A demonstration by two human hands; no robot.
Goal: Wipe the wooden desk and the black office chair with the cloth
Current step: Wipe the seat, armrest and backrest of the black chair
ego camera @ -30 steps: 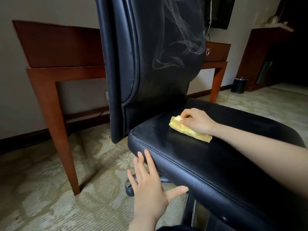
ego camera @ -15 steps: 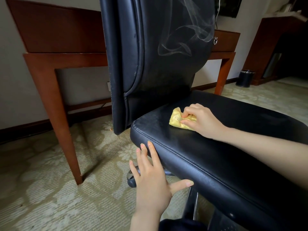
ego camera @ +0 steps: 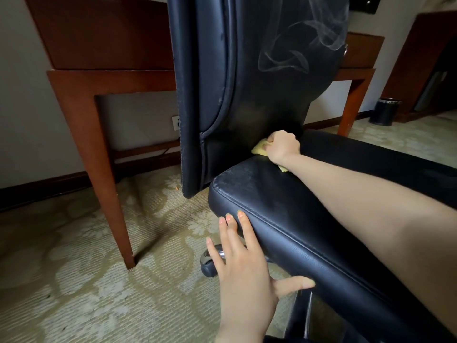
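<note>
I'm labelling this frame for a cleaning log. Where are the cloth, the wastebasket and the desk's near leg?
cloth [ego camera: 260, 147]: head view, yellow fold left of the gripping hand.
wastebasket [ego camera: 384, 113]: head view, its black side wall.
desk's near leg [ego camera: 106, 184]: head view, mid-length of the leg.

A single head-worn wide-angle view looks forward and down from low and close beside the black office chair [ego camera: 284, 219], facing the wooden desk [ego camera: 99, 80] against the wall behind it.
</note>
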